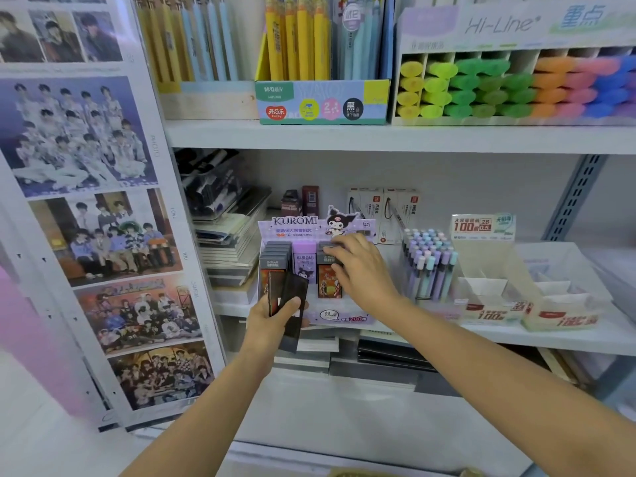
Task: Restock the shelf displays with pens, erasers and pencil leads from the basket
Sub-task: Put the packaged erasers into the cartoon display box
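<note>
Head view: right hand (361, 266), grip pinching a lead case (325, 261) into the display (292, 222); left hand (272, 321), grip round spare cases (292, 297); restocking seems partway done.

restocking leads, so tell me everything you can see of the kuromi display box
The Kuromi display box is pale lilac cardboard, upright at the front of the middle shelf. Its header reads KUROMI beside a cartoon cut-out. Inside stand three rows of small cases: dark grey, lilac, dark with orange art. The right hand has its fingers on the right row; the left hand holds dark cases before its left corner.
</note>
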{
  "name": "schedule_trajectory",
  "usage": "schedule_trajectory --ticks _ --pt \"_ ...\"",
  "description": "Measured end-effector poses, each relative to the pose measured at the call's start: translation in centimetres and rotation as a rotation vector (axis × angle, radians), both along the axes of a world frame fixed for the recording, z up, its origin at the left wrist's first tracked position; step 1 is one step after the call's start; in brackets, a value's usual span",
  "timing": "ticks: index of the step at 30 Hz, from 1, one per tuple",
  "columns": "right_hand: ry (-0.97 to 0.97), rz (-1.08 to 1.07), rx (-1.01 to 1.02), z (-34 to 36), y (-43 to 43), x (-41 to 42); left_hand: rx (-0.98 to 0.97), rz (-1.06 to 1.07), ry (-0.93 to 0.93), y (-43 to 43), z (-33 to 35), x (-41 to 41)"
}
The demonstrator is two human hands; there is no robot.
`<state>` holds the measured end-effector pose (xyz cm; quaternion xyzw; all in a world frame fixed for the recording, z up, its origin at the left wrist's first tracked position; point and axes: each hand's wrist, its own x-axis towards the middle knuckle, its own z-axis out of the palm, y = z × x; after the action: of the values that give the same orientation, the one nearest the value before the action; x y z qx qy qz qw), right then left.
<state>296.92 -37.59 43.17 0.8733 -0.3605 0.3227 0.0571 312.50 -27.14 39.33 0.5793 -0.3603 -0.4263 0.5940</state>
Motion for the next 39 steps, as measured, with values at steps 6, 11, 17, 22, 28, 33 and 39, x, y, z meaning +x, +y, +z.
schedule_trajectory --ticks 6,11,17,22,28,33,39 --pt "-0.482 0.19 0.542 1.8 2.2 -0.1 -0.084 -0.148 0.055 1.2 2.1 -0.8" --pt "-0.548 0.36 0.975 2.6 3.3 -1.2 -0.03 -0.155 0.118 2.0 4.4 -2.5" --pt "-0.805 0.36 0.859 5.0 4.3 -4.4 0.18 -0.026 0.297 2.7 6.2 -2.4" --pt "-0.679 0.499 0.791 5.9 7.2 -6.6 0.12 0.056 0.399 3.1 7.7 -3.7" --pt "-0.353 0.516 0.788 4.7 9.4 -8.2 0.016 0.197 0.348 3.9 8.7 -5.4" --pt "-0.34 0.44 0.83 5.9 9.7 -8.4 -0.047 0.146 0.138 4.4 8.1 -5.6" --pt "-0.41 0.245 0.834 6.2 8.1 -6.6 -0.057 -0.069 -0.076 4.7 7.9 -6.0"
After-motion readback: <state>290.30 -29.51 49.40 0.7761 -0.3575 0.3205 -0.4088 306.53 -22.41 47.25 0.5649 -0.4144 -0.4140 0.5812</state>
